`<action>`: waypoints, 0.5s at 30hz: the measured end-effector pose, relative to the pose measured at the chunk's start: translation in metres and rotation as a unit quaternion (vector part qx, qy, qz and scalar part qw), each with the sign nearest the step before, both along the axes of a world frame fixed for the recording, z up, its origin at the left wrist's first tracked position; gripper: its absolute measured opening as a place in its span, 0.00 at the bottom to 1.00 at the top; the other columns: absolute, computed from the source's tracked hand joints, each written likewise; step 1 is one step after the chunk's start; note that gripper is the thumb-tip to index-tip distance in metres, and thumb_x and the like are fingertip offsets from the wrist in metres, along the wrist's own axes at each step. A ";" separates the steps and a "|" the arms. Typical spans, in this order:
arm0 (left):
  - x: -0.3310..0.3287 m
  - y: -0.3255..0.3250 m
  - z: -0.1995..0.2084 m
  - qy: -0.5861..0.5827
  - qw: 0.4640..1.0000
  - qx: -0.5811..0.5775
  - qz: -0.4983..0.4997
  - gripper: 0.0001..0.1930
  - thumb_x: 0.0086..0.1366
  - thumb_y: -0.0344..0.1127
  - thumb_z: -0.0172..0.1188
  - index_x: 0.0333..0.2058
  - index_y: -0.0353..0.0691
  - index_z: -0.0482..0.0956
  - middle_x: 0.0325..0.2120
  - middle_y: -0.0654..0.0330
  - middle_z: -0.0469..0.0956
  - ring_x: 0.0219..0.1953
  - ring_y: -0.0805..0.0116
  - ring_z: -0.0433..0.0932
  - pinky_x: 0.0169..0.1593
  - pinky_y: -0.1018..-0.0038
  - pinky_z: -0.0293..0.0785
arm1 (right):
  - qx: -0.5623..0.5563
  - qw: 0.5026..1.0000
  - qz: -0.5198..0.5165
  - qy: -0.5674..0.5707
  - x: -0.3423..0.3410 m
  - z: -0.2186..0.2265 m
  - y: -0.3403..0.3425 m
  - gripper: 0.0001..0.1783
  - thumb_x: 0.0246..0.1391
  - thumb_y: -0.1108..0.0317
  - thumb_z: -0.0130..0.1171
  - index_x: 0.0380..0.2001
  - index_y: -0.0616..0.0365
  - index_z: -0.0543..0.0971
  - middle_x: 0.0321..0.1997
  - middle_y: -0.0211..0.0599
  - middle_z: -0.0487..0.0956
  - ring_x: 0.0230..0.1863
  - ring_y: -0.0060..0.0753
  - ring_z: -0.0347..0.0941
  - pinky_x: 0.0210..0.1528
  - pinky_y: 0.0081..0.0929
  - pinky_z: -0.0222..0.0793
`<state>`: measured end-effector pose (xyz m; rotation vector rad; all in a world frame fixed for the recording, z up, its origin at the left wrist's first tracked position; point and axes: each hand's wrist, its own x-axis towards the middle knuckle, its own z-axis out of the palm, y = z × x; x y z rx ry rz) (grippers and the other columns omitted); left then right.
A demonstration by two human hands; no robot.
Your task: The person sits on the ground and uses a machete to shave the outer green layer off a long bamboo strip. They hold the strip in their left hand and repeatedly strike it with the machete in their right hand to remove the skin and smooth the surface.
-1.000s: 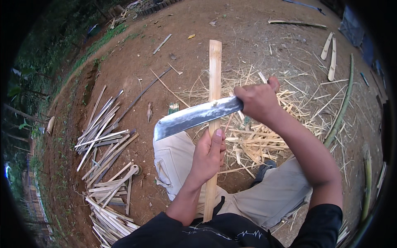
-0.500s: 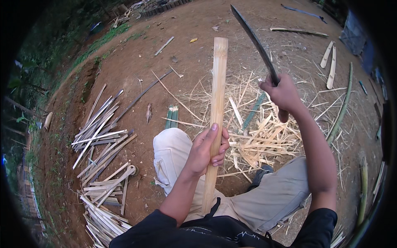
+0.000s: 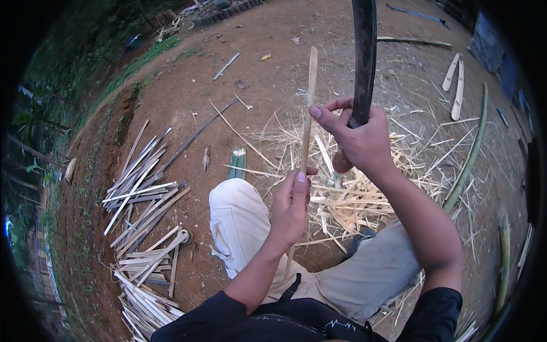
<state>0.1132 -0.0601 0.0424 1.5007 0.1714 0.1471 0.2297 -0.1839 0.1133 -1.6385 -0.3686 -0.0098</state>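
A pale bamboo slat (image 3: 309,131) stands nearly upright before me, its narrow edge facing me and its lower end near my lap. My left hand (image 3: 289,211) is closed round its lower part, thumb along the edge. In my right hand (image 3: 367,142) is a machete (image 3: 364,57), its dark blade pointing up and away, its top cut off by the picture's edge. The thumb of that hand touches the slat's upper part or lies right beside it. Below the hands, a heap of bamboo shavings (image 3: 356,205) covers the ground between my legs.
Several split bamboo strips (image 3: 134,185) lie in piles at the left on brown soil. Two short green bamboo pieces (image 3: 237,162) lie beyond my left knee. At the right are a long green pole (image 3: 472,154) and two pale slats (image 3: 457,91).
The slat has been turned from its broad face to its narrow edge. My right hand has moved left to the slat, and the machete blade has swung more upright.
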 end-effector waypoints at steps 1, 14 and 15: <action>-0.002 -0.001 -0.002 -0.011 0.999 0.030 0.010 0.18 0.74 0.45 0.45 0.43 0.34 0.73 0.21 0.70 0.64 0.22 0.83 0.59 0.26 0.81 0.58 | -0.001 1.000 -0.003 -0.005 -0.001 0.000 0.000 0.26 0.48 0.53 0.71 0.34 0.68 0.77 0.11 0.23 0.68 0.07 0.14 0.61 0.07 0.18 0.52; -0.013 -0.011 0.009 0.011 0.999 0.013 0.043 0.14 0.67 0.40 0.60 0.38 0.35 0.70 0.20 0.65 0.71 0.15 0.83 0.64 0.18 0.83 0.59 | 0.013 1.000 -0.009 -0.010 0.001 -0.012 -0.009 0.15 0.58 0.61 0.63 0.23 0.60 0.76 0.12 0.23 0.69 0.10 0.14 0.61 0.12 0.20 0.51; -0.012 -0.014 0.012 0.013 0.999 -0.005 0.047 0.13 0.67 0.39 0.60 0.38 0.35 0.70 0.20 0.65 0.71 0.14 0.84 0.63 0.17 0.83 0.58 | 0.008 1.000 -0.008 -0.023 0.002 -0.014 -0.009 0.15 0.58 0.61 0.62 0.23 0.60 0.76 0.12 0.23 0.69 0.11 0.14 0.61 0.13 0.20 0.52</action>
